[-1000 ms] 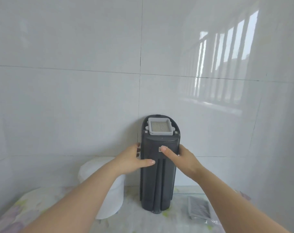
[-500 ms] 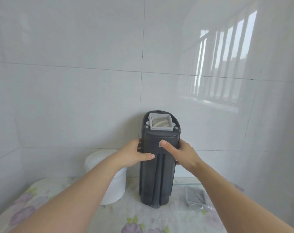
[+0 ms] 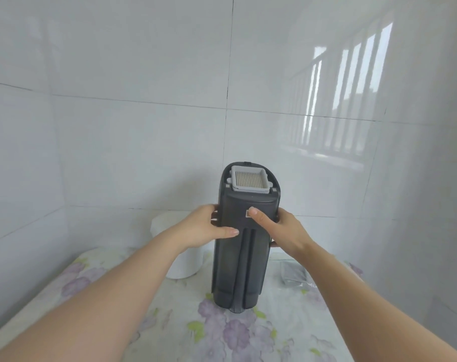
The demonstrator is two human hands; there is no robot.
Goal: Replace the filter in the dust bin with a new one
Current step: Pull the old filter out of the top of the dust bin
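Dust bin [image 3: 241, 257] upright — left hand [image 3: 206, 228] and right hand [image 3: 282, 228] clasp its sides, filter [image 3: 250, 178] on top.

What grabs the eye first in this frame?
A tall dark dust bin stands upright at centre on the floral cloth, gripped by the left hand and right hand. A pale pleated filter sits in its top end.

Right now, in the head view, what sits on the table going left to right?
White round container → dark dust bin, upright and held between the left hand and right hand → clear packet lying flat on the floral tablecloth.
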